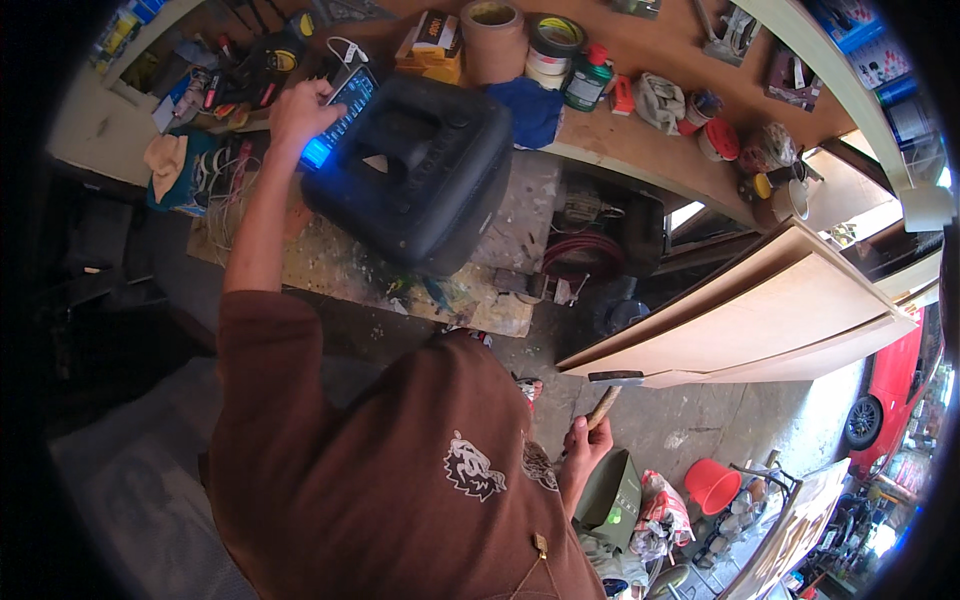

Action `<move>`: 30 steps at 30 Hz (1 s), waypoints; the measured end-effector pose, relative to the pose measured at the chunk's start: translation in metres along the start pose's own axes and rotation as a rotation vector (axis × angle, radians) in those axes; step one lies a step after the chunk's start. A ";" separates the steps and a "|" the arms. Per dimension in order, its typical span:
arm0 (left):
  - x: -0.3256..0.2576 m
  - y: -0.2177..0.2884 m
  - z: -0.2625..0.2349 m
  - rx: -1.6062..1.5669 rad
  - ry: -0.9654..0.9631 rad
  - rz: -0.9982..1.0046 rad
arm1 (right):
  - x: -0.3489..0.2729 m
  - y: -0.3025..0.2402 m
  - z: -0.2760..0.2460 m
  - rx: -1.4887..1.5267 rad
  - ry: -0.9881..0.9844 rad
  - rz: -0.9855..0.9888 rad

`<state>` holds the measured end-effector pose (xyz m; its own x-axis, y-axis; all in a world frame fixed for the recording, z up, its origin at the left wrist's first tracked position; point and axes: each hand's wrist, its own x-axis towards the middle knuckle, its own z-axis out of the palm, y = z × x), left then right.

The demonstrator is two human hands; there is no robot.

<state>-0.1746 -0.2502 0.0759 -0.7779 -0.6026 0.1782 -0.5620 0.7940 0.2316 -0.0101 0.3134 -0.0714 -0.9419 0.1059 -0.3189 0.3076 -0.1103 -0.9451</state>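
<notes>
My left hand (300, 118) rests at the control panel (350, 105) of a black portable speaker (450, 150), its visible fingers apart on the panel. A bright blue light (317, 152) glows at the panel's near end. The speaker sits on a paint-stained work table (455, 300), and a white cable plug (347, 47) sits by the panel's far end. Low on the right, my right hand (583, 447) is closed round the wooden handle of a hammer (603, 406). The hammer's metal head points away from me and overlaps the lower edge of some plywood sheets (740, 320) in view.
Behind the speaker runs a wooden shelf (620, 140) with tape rolls (555, 45), a green bottle (588, 78), a blue cloth (525, 110) and several tools. On the floor at right stand a red bucket (712, 485) and a dark green bin (615, 500). Farther right is a red car (890, 385).
</notes>
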 end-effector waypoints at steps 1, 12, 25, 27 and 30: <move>0.001 -0.003 0.001 -0.027 0.000 0.007 | -0.001 -0.004 0.004 0.004 0.002 0.006; 0.006 -0.014 0.007 -0.108 -0.002 0.044 | -0.010 -0.002 0.006 -0.047 0.008 -0.039; 0.012 -0.019 0.011 -0.112 -0.041 0.041 | -0.027 0.009 -0.001 0.023 0.056 -0.017; 0.010 -0.016 0.009 -0.116 -0.029 0.034 | -0.029 0.010 -0.001 0.033 0.062 -0.017; 0.012 -0.015 0.005 -0.127 -0.025 0.036 | -0.033 0.011 -0.001 0.039 0.069 -0.019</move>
<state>-0.1771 -0.2693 0.0694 -0.8044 -0.5708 0.1647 -0.4950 0.7973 0.3453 0.0242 0.3099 -0.0717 -0.9354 0.1762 -0.3066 0.2832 -0.1460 -0.9479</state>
